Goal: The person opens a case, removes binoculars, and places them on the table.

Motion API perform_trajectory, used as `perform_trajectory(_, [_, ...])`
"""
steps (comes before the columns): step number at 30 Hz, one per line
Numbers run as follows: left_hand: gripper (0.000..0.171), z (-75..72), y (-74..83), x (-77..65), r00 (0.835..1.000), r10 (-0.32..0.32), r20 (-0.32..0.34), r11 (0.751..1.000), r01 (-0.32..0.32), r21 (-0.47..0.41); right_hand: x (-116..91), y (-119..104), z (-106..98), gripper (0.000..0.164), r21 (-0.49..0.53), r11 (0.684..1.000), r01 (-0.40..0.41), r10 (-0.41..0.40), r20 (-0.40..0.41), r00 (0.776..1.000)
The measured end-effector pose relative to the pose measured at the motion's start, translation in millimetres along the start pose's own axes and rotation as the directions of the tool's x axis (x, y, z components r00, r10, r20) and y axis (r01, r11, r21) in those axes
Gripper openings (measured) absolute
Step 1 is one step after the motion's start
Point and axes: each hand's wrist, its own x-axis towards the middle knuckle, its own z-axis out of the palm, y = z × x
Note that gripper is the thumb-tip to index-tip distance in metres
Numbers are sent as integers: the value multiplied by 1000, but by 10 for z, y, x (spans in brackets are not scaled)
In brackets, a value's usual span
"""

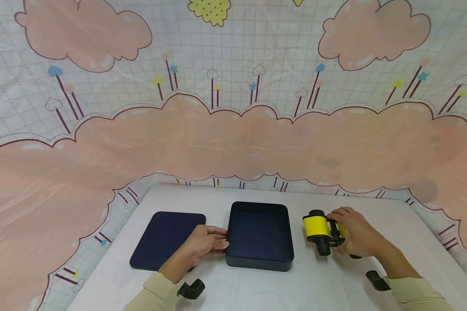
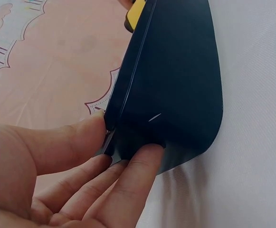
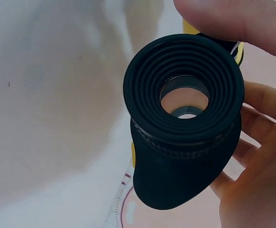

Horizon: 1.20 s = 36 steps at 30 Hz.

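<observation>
L hand (image 1: 202, 247) fingers (image 2: 133, 175) lying fairly straight, tips & thumb pressing the near-left corner of the dark blue box (image 1: 260, 235), sitting mid-table. R hand (image 1: 354, 235) fingers curling round yellow/black binoculars (image 1: 322, 231), resting on the white table (image 1: 257, 289) just R of box. Box lid (image 1: 165, 237) lying flat, L of box.

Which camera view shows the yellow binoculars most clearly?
The head view: the whole binoculars lie on the table in the right hand. The right wrist view shows only a black eyepiece up close; the left wrist view shows a yellow sliver behind the dark box.
</observation>
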Motion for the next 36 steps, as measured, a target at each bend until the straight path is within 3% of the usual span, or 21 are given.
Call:
perform_trajectory(14, [48,-64,-28,-18,1000,3,-10,1000,-3,6,42,-58,48,87,5,1000,-9,9,10,1000])
perform_trajectory(36, [47,-48,-29,-28,1000,-1,8,1000,1,-1,-31,-23,132,89,19,999,-37,37,-1,999])
